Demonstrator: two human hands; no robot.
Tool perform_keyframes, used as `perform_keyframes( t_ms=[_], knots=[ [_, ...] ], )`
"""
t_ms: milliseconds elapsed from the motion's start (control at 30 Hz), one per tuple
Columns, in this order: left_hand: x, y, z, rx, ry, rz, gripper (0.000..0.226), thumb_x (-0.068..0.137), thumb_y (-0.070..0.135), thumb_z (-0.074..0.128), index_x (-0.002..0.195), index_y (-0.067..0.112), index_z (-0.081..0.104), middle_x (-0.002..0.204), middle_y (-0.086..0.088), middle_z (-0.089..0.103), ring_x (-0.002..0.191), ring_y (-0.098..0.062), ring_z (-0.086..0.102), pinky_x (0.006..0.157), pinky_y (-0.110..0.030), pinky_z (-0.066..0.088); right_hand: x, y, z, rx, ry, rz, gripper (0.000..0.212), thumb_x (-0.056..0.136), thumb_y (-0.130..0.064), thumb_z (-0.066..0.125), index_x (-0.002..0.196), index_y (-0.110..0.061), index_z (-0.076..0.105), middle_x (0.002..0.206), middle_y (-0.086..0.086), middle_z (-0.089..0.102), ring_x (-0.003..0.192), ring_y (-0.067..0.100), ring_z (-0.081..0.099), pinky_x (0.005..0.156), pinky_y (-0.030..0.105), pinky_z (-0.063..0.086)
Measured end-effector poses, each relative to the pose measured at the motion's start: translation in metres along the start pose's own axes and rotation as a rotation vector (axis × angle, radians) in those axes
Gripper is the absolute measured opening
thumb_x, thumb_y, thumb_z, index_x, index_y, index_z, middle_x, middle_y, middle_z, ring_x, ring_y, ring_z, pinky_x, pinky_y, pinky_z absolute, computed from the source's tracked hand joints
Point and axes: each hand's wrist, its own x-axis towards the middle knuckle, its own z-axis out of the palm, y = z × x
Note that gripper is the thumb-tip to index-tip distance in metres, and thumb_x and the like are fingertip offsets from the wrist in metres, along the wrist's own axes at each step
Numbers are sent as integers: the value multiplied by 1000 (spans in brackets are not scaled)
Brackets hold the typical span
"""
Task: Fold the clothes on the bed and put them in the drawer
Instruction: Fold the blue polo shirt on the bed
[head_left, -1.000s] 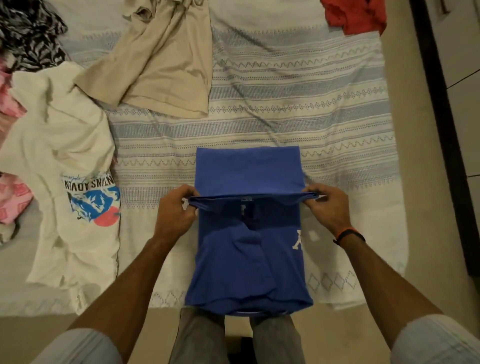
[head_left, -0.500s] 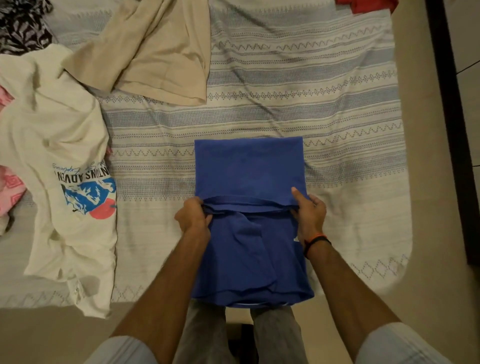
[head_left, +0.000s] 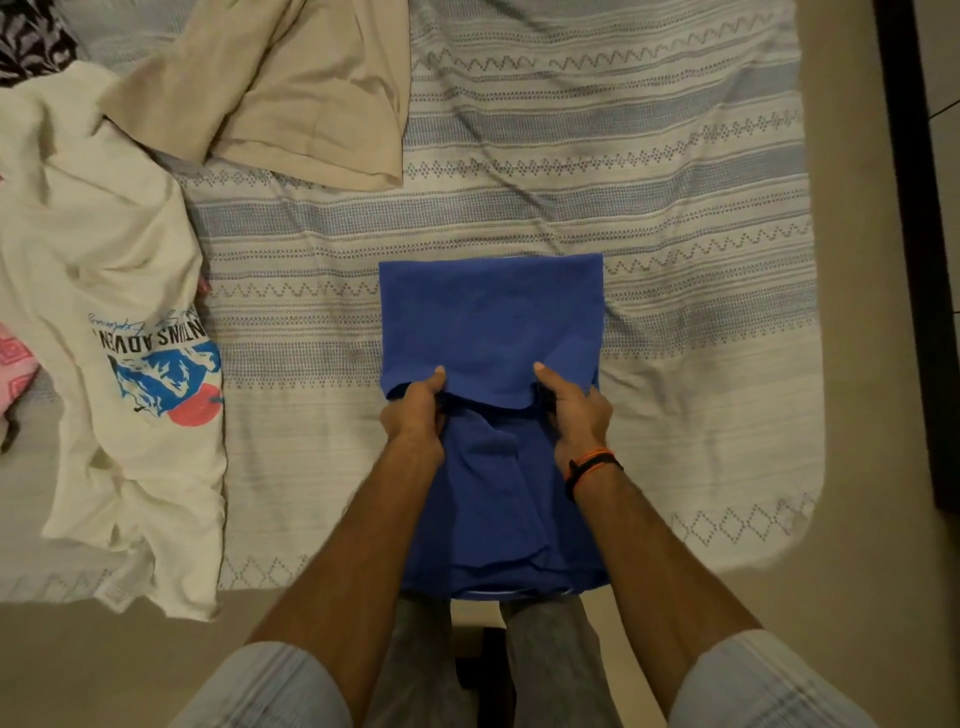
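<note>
We find the blue shirt (head_left: 493, 322) at the bed's (head_left: 675, 218) near edge, long axis running away from us, left hand (head_left: 415, 410) and right hand (head_left: 574, 410) equally near, each grip pinching its folded edge.

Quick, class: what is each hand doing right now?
Left hand: closed, gripping the blue shirt at its folded edge.
Right hand: closed, gripping the same shirt.

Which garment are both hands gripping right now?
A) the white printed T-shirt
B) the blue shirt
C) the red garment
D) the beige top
B: the left hand and right hand both pinch the fold edge of the blue shirt on the bed.
</note>
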Motion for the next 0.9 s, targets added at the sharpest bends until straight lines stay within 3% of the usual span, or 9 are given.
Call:
perform_keyframes(
  t_ms=[100, 267, 400, 500, 567, 633, 733, 833, 900],
  knots=[
    [-4, -2, -1, -42, -56, 59, 26, 90, 24, 69, 114, 14, 63, 102, -3, 72, 80, -16, 69, 58, -24, 52, 0, -2, -5, 36, 4, -73, 38, 81, -17, 79, 118, -13, 68, 114, 2, 72, 104, 21, 68, 92, 44, 57],
    [-7, -8, -3, 97, -67, 37, 9, 89, 17, 70, 91, 11, 63, 84, -5, 69, 61, -11, 66, 43, -21, 48, -8, -1, -9, -48, -138, 78, 20, 83, -16, 77, 100, -11, 67, 94, 7, 73, 73, 17, 72, 59, 25, 56],
    [-6, -11, -6, 73, -101, -129, 10, 90, 16, 65, 97, 9, 62, 82, -8, 70, 54, -11, 66, 41, -19, 46, -11, -2, -11, 106, -80, 173, 12, 88, -11, 69, 99, -12, 65, 79, 2, 70, 60, 12, 67, 49, 23, 50],
    [-7, -20, -13, 299, -41, -154, 21, 90, 20, 67, 101, 3, 62, 82, -10, 69, 57, -16, 65, 38, -18, 44, -13, 9, -20, -161, -1, 191, 3, 87, -12, 66, 90, -12, 66, 76, 4, 69, 62, 17, 64, 50, 25, 48],
    [-7, -21, -20, 429, 95, -47, 56, 74, 27, 77, 115, -6, 58, 97, -16, 70, 71, -26, 68, 49, -24, 52, -13, 14, -27, -404, 145, 67, 20, 78, -18, 68, 93, -6, 64, 78, 5, 68, 64, 21, 63, 46, 23, 45],
    [-14, -13, -23, 595, 283, 76, 89, 68, 27, 76, 138, -9, 34, 127, -23, 57, 105, -39, 63, 79, -40, 56, -19, 6, -29, -531, 287, -66, 45, 74, -23, 70, 110, -1, 53, 91, 5, 66, 71, 20, 62, 48, 22, 41],
    [-21, 2, -21, 870, 480, 519, 71, 71, 11, 67, 135, 2, 37, 135, -22, 42, 116, -42, 49, 96, -48, 45, -23, -7, -21, -792, 423, -323, 58, 73, -23, 74, 121, -6, 46, 117, 12, 54, 95, 30, 58, 66, 34, 47],
    [-4, 10, -17, 1138, 146, 1092, 56, 77, 12, 72, 130, 8, 54, 137, -14, 49, 121, -35, 48, 102, -45, 42, -11, -13, -13, -1024, 213, -769, 47, 76, -18, 73, 117, -7, 55, 120, 13, 53, 107, 32, 54, 87, 46, 50],
    [12, 14, -7, 1321, -99, 1240, 64, 81, 26, 77, 137, 8, 53, 145, -12, 47, 130, -34, 45, 108, -46, 39, 2, -17, -2, -1155, 11, -938, 43, 83, -21, 70, 121, -5, 57, 126, 14, 54, 115, 33, 52, 94, 49, 47]
  ],
)
